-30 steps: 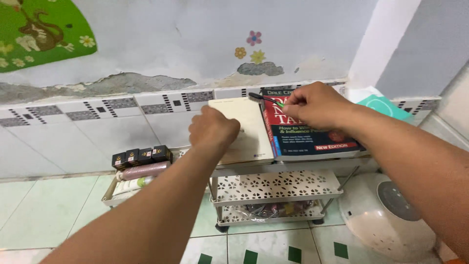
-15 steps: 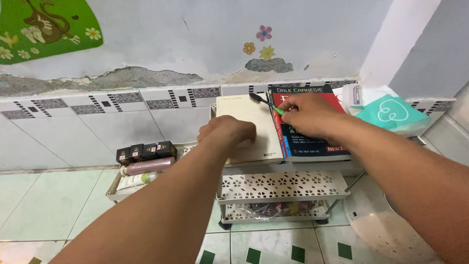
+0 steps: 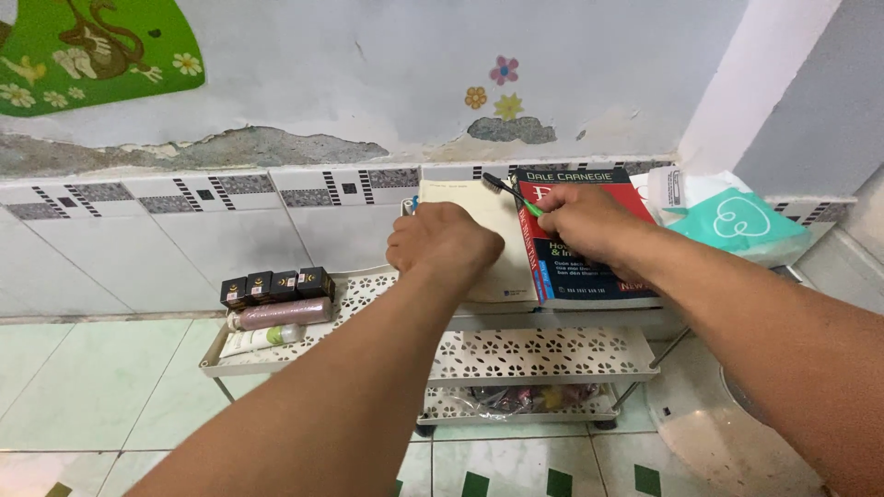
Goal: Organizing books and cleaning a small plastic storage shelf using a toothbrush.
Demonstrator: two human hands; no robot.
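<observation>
Cream book [image 3: 497, 248] lies flat on the top tier of the white shelf rack [image 3: 543, 354], against the tiled wall. My left hand [image 3: 442, 244] rests on its cover, fingers curled down. Just beside it on the right, a red and blue book [image 3: 589, 276]; my right hand [image 3: 580, 221] lies over it, pinching a green-handled brush [image 3: 512, 193], bristles above the cream book's far corner. Teal packet [image 3: 737, 221] further right. Small black boxes [image 3: 276, 285] on the lower tray [image 3: 276, 354], left.
</observation>
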